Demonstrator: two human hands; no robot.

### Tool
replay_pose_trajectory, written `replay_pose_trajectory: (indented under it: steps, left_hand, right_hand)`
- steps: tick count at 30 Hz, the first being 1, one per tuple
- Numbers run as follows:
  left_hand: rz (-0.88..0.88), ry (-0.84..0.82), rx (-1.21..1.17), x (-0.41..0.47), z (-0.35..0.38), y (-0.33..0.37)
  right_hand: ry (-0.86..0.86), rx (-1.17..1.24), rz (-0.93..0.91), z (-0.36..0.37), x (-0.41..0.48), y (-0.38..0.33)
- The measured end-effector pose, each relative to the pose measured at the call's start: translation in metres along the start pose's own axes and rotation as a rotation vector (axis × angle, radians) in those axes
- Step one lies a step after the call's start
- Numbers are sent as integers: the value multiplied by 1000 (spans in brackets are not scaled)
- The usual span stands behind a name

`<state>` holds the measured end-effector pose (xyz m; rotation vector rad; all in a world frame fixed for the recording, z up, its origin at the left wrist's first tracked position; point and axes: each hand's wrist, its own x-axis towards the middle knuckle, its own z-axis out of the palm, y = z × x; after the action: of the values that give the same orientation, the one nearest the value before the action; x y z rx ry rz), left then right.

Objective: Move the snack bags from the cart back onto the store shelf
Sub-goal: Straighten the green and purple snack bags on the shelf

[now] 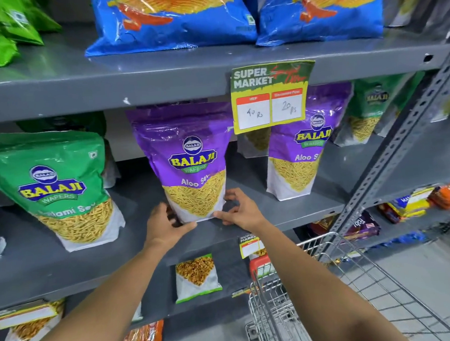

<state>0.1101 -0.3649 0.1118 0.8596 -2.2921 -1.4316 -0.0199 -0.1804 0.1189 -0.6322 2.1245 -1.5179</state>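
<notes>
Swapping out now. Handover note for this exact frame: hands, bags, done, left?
Left hand: fingers at the lower left corner of the purple Aloo Sev bag.
Right hand: at its lower right corner; whether either grip is closed is unclear.
That bag stands upright on the middle shelf, between a green Balaji bag and a second purple bag.
Done: this bag is shelved.
Left: let go, square it up; the visible part of the cart shows no bags.

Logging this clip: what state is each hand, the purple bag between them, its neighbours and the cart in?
left hand: at bag's lower left corner
right hand: at lower right corner
middle purple bag: upright on shelf
right purple bag: upright
green bag: leaning
cart: no bags visible inside
</notes>
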Motion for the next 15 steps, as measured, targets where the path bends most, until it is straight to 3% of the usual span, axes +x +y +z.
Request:
replay_pose_trajectory:
  steps: [11, 15]
  left_hand:
    - [46, 34, 71, 2, 7, -1]
    - [4, 177, 333, -18, 1, 15]
  right_hand:
    - [37, -141, -12, 2, -5, -1]
    - [100, -35, 11, -4, -13, -1]
